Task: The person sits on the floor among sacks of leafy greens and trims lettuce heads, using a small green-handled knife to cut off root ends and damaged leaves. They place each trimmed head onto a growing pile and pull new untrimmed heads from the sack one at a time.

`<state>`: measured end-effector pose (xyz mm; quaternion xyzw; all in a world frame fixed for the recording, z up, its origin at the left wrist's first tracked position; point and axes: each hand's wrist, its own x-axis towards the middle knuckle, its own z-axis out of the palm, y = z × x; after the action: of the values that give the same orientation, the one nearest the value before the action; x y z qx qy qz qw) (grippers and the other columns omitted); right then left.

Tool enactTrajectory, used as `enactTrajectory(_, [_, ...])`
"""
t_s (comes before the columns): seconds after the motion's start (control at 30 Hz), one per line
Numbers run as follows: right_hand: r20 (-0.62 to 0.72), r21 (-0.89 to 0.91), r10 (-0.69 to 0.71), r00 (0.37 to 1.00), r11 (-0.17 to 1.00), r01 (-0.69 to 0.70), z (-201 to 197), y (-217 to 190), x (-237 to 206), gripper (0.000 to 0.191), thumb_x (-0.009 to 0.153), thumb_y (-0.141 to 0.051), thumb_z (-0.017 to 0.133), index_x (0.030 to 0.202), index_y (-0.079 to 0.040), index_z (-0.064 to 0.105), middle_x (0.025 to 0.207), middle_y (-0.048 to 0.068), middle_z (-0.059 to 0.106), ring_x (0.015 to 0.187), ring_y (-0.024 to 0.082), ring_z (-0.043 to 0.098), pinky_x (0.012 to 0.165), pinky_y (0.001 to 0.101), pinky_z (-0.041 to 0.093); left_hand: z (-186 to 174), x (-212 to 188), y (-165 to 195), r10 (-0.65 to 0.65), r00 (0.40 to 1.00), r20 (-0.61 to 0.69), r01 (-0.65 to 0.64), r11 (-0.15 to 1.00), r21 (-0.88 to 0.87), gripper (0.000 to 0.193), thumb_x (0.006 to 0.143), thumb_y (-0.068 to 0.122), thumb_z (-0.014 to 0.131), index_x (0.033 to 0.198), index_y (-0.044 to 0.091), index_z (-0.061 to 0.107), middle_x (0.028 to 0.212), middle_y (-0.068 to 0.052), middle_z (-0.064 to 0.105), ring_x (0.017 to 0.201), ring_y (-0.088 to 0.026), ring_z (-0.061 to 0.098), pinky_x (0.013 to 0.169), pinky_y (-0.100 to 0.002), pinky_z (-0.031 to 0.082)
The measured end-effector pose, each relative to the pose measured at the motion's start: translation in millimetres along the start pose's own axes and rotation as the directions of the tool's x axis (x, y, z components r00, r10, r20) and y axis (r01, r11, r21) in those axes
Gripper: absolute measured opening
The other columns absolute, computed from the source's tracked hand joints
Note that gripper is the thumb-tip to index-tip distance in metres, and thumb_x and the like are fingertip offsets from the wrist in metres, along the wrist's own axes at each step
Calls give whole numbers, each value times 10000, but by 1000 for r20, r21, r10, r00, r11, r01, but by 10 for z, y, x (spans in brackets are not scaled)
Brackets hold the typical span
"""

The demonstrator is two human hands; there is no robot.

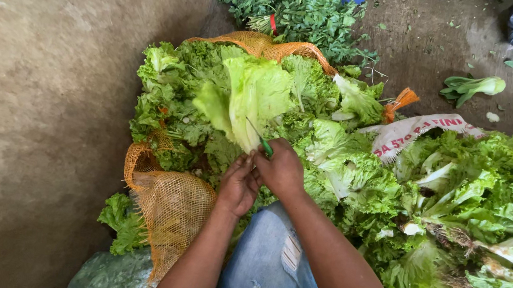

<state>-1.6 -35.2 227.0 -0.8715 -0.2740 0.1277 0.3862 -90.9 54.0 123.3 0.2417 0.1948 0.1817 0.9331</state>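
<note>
Both hands clenched: left hand [238,185] and right hand [280,168] grasp pale green frilly lettuce head [246,98], long axis pointing away, leaves up; green-handled knife [262,141] in right; orange mesh sack [169,209] left, white printed woven bag [407,133] right

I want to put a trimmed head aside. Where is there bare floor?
Bare concrete floor lies left of the orange net sack, and a littered patch right of the herb bundle. Crowded: lettuce pile around both hands.
</note>
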Motion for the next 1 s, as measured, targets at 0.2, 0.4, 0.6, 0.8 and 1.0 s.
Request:
enactTrajectory(0.2, [-119,-30,-48,992,999,45,112,153,17,212,834,-220,753,908,-26,713,930,152,664,774,317,691,700,464,557,103,60,-149,82,995,66,-72,987,-142,257,1070,114,538,1290,12,622,1236,-113,679,1074,-205,656,964,-353,517])
enactTrajectory(0.4, [-198,644,287,937,759,-96,-26,345,122,179,907,-195,708,963,-25,716,686,40,621,551,173,539,505,354,426,56,137,-148,47,999,13,-43,980,-197,239,1017,146,548,1194,-8,594,1138,-152,701,1104,-288,691,1077,-449,537])
enactTrajectory(0.6, [-20,890,575,818,383,-247,-195,454,130,220,930,-234,718,1033,-41,700,676,19,557,491,117,470,442,294,398,-176,116,-31,20,999,46,-12,985,-170,249,1010,129,604,1226,5,591,1150,-136,694,1136,-287,669,1095,-477,511])
enactTrajectory(0.8, [172,525,357,918,756,-392,-73,323,38,265,927,-277,713,1093,-71,727,819,65,656,601,131,547,531,314,487,-38,93,-21,-28,999,22,30,995,-91,293,975,155,652,1239,39,603,1189,-109,686,1208,-275,623,1103,-486,473])
enactTrajectory(1.0, [58,460,83,995,882,-100,-54,262,-7,358,876,-214,800,1157,-54,646,932,68,695,817,147,655,714,295,550,180,182,-52,22,999,43,-21,1000,-14,342,971,217,680,1287,103,618,1269,-50,664,1245,-239,562,1050,-453,425])
